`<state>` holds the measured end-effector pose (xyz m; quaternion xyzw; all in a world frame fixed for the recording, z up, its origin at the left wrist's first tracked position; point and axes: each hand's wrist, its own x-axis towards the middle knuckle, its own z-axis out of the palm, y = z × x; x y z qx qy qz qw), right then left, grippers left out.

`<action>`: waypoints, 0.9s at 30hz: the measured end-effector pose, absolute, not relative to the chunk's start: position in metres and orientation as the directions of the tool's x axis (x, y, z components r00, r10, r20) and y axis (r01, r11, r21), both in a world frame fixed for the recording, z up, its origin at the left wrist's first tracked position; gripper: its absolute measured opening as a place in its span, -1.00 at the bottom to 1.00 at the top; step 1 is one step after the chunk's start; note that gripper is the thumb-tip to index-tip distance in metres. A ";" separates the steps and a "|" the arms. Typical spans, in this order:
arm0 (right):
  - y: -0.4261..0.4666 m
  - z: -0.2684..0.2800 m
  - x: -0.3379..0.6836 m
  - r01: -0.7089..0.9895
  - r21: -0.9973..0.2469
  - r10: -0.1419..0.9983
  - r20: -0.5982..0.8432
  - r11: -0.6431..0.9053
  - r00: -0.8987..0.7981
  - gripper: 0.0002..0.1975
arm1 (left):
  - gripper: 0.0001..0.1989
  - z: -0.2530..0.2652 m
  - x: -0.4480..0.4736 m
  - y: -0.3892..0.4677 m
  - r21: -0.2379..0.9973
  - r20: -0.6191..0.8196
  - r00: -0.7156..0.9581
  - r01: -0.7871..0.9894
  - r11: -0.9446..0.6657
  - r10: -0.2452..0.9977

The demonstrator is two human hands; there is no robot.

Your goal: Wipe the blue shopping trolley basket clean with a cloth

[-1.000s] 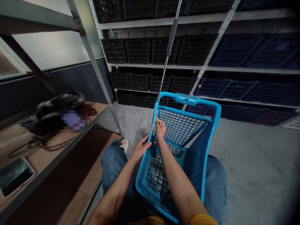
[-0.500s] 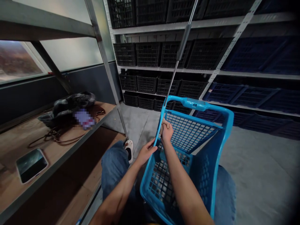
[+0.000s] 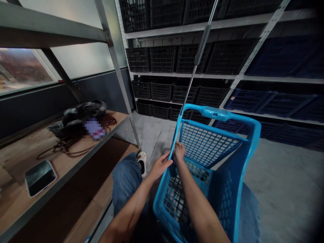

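Observation:
A blue plastic shopping cart [image 3: 225, 189] with grid walls stands tilted between my knees. My left hand [image 3: 160, 166] grips its left rim, thumb on the inner side and fingers outside. Inside the cart, my right hand [image 3: 179, 152] is curled against the left wall, a little below the handle [image 3: 215, 113]. The beige cloth seen in that hand a moment ago is now mostly hidden by the fingers. From the cart's upper left corner rises a thin metal pole [image 3: 190, 82] with a grey sleeve [image 3: 203, 45].
Left of me a wooden shelf [image 3: 15, 168] holds a tablet-like device [image 3: 40, 177], cords [image 3: 76, 151] and a dark checked cloth [image 3: 81, 113]. Racks ahead carry black crates [image 3: 163, 59] and blue crates [image 3: 283, 104]. My shoe [image 3: 142, 162] rests on the grey floor [image 3: 154, 130].
My right hand has slid down along the inside of the cart's left wall. My left hand keeps its grip on the rim. The whole view has shifted slightly.

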<state>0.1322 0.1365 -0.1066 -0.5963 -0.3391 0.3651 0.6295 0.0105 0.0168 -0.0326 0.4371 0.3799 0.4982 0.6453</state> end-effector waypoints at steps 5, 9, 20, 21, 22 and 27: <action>0.174 -0.074 0.139 -0.004 -0.965 0.788 0.210 0.260 0.579 -0.67 | -0.38 -0.033 0.009 0.017 0.934 -0.107 0.207 -0.316 0.170 0.972; 0.142 -0.116 0.137 0.024 -1.000 0.842 0.005 -0.010 0.540 -0.81 | -0.32 -0.029 0.007 0.017 0.925 -0.140 0.207 -0.322 0.202 0.968; 0.159 -0.092 0.135 -0.114 -0.993 0.832 -0.047 0.019 0.553 -0.84 | -0.35 -0.021 0.007 0.016 0.933 -0.172 0.202 -0.280 0.225 0.964; 0.167 -0.080 0.136 -0.116 -0.991 0.832 -0.005 0.071 0.555 -0.80 | -0.34 -0.020 0.007 0.016 0.936 -0.169 0.198 -0.274 0.220 0.965; 0.171 -0.071 0.137 -0.110 -0.986 0.829 0.044 0.127 0.558 -0.76 | -0.34 -0.020 0.007 0.016 0.941 -0.165 0.195 -0.261 0.213 0.967; 0.134 -0.087 0.131 -0.003 -0.996 0.836 0.073 0.089 0.544 -0.83 | -0.35 -0.025 0.006 0.018 0.961 -0.144 0.176 -0.209 0.180 0.974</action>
